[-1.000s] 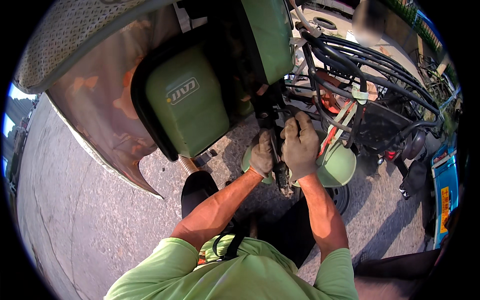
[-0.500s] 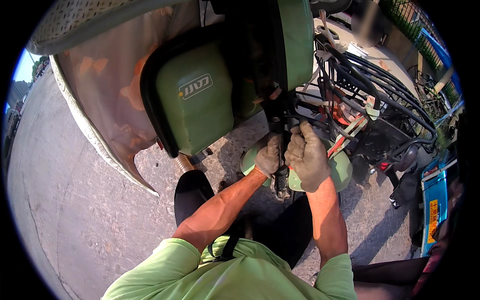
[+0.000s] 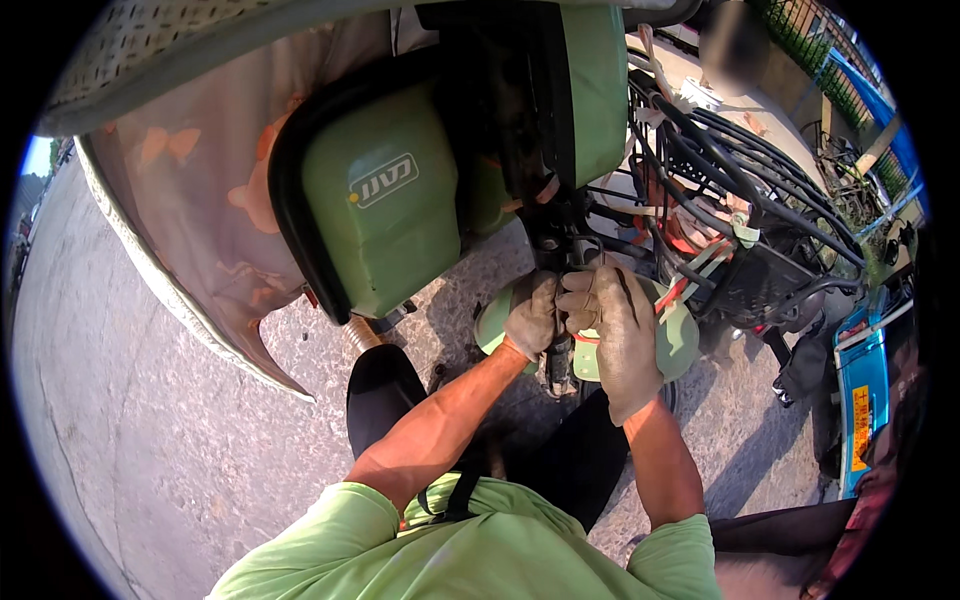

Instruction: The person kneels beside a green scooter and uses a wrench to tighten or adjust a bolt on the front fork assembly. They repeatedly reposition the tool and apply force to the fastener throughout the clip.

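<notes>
My left hand, in a grey work glove, is closed around a black fork leg of a green scooter. Right beside it, my gloved right hand has its fingers curled in toward the leg. What those fingers hold is hidden. A thin, dark bent rod shows just above them; whether it is gripped I cannot tell. Below and behind both hands is a pale green mudguard with a red edge. The lower end of the leg shows beneath the left hand.
A green leg shield with black trim and a grey fabric cover rise at the left. Bundled black cables and frames crowd the right. A blue vehicle part stands farther right, near another person's dark trouser leg.
My right hand has turned and shifted slightly down, with its raised finger now folded inward. The left hand keeps its hold on the leg. The view has shifted a little.
</notes>
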{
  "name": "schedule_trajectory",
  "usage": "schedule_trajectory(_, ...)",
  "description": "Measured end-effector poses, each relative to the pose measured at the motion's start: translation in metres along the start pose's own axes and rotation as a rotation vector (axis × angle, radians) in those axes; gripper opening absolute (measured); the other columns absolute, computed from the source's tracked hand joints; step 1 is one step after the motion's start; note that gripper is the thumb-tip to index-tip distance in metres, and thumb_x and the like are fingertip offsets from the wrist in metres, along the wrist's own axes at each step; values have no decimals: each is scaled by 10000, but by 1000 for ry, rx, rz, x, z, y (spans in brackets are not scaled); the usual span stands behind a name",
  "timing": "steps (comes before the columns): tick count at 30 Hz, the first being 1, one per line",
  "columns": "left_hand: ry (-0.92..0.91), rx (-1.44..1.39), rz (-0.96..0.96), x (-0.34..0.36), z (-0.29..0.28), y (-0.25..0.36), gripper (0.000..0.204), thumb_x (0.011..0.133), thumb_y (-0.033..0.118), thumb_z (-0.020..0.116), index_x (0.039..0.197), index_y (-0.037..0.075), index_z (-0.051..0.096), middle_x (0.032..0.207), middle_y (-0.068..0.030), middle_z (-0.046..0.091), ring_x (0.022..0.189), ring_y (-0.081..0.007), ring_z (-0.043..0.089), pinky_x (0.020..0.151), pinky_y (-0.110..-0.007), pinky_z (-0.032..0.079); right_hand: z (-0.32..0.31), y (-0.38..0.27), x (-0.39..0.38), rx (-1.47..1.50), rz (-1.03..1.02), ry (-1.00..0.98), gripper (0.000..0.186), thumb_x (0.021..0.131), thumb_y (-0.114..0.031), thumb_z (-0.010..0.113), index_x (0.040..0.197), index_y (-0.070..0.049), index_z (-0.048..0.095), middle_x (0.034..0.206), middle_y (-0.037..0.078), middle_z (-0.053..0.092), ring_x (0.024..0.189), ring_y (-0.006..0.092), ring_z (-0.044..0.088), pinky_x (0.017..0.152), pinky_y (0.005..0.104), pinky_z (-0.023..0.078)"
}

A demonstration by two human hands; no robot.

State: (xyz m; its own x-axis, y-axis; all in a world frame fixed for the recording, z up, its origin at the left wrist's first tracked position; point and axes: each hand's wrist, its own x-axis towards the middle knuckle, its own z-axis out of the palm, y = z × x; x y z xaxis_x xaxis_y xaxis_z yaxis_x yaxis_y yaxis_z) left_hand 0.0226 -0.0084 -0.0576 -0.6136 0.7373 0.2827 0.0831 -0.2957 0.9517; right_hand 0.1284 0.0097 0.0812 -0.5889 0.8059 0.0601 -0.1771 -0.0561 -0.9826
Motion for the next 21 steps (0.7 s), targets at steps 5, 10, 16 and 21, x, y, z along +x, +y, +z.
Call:
schedule_trajectory(5, -77, -103, 29, 6, -4, 20, 517, 1058, 432, 311, 1044, 46, 654, 780, -40, 650, 683, -158, 590, 670, -321, 486, -9, 27, 16, -601, -786, 166, 367, 998, -265, 508, 1154, 59, 583, 1069, 155, 610, 887, 258, 615, 796, 378, 509)
schedule_trajectory(10, 40, 21, 229, 12, -1, 9, 504, 1059, 394, 297, 1059, 43, 658, 767, -52, 643, 652, -173, 578, 662, -323, 486, 18, 12, 31, -435, -1191, 130, 325, 963, -248, 508, 1018, 53, 619, 1014, 171, 614, 930, 341, 619, 823, 444, 508)
schedule_trajectory(16, 67, -148, -98, -1, 7, -4, 512, 1074, 428, 325, 1059, 53, 673, 803, -16, 628, 736, -98, 556, 682, -276, 472, 25, 26, 36, -181, -1253, 120, 325, 991, -233, 427, 962, 33, 611, 941, 139, 571, 871, 312, 608, 762, 432, 527)
schedule_trajectory(21, -15, -155, -18, 3, 5, 8, 495, 1065, 414, 345, 1063, 43, 672, 835, -47, 653, 751, -140, 579, 707, -298, 483, 21, 14, 34, -310, -1329, 176, 286, 967, -203, 479, 1081, 48, 556, 1007, 172, 572, 907, 325, 610, 788, 431, 532)
